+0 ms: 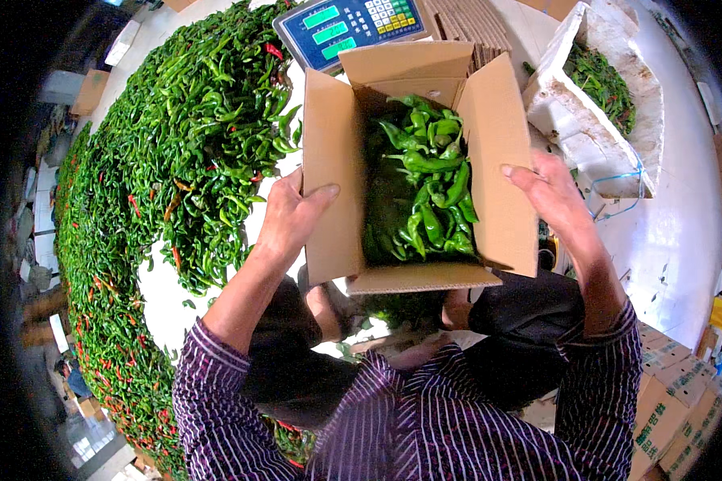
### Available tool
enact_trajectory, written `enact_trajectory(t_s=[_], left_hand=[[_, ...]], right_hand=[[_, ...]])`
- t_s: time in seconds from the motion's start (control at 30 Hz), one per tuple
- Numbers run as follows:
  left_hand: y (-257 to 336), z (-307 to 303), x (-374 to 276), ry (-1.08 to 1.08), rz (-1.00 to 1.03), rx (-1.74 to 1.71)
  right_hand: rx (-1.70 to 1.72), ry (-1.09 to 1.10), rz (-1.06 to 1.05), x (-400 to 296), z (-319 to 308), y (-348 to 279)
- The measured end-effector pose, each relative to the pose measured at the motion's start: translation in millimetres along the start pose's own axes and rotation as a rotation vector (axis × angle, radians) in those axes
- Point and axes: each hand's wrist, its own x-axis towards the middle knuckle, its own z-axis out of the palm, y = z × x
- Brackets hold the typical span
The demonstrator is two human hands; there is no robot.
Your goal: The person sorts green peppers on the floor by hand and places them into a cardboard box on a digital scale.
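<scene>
Between my two hands is an open cardboard box with its flaps spread outward. Green chili peppers lie inside it, mostly toward the right side. My left hand grips the box's left flap, the thumb on its inner face and the fingers hidden behind. My right hand holds the right flap in the same way, its thumb over the edge. Just beyond the box, a blue digital scale display shows lit green readouts; the far flap stands close to its lower edge.
A large heap of green peppers with some red ones spreads along the left. Flattened cardboard is stacked behind the box. A dirty white foam box holding green plant matter stands at right. Printed cartons are at lower right.
</scene>
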Motion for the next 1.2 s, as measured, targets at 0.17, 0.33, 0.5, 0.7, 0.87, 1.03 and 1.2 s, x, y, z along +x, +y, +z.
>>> enact_trajectory(t_s=[0.17,0.33,0.5,0.7,0.87,1.03,1.2], left_hand=[[-20,-14,1,-0.03,0.009,0.122],[-13,-13,3,0.13,0.139,0.276],[13,-15,3,0.487,0.61,0.762],[4,39,43,0.105,0.891,0.979],[-13,57,109,0.03,0.732,1.377],[-14,63,106,-0.108,0.677,1.537],[37,50,113,0.167,0.595,1.65]], right_hand=[[-0.215,-0.029,-0.027,3,1,4],[-0.648,0.207,-0.076,-7,-2,-29],[-0.35,0.341,-0.251,-12,-5,-42],[-0.602,-0.192,-0.772,-89,43,-101],[-0.438,-0.436,-0.892,-127,65,-112],[-0.607,-0.289,-0.807,-117,61,-96],[-0.636,-0.249,-0.903,-125,60,-98]])
